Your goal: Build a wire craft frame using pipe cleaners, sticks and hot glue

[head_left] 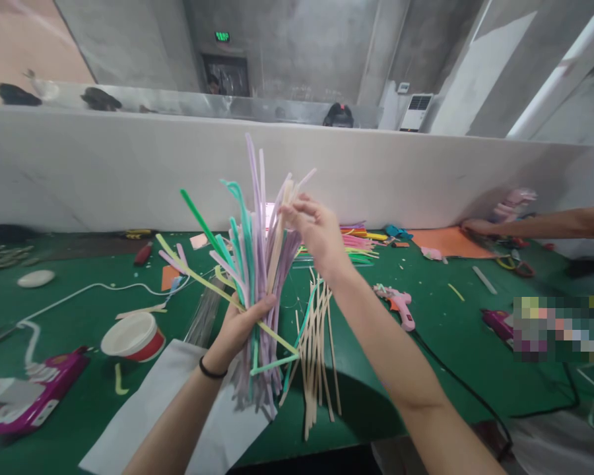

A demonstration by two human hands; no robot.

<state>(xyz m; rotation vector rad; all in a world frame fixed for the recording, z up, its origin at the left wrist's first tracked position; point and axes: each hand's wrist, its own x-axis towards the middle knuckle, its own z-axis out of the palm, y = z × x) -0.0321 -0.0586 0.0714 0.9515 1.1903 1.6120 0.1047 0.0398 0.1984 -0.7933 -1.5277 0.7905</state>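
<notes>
A thick bundle of fuzzy pipe cleaners [262, 264], mostly lilac with teal, green and yellow ones among them, stands upright in front of me. My left hand [245, 323] is wrapped around its lower middle, thumb across the front. A bent yellow and mint stem juts out below that thumb. At the top right of the bundle, my right hand [317, 227] pinches the upper part of pale cream stems. Loose light beige sticks [317, 356] lie fanned on the green table behind and right of the bundle. White paper [153, 409] lies beneath my left forearm.
A pink glue gun [402, 309] with a black cord lies to the right. A white and red cup [136, 336] and a magenta power strip [59, 389] are left. More colored pipe cleaners [359, 244] lie behind. A co-worker's hand [480, 226] rests near an orange sheet [450, 243].
</notes>
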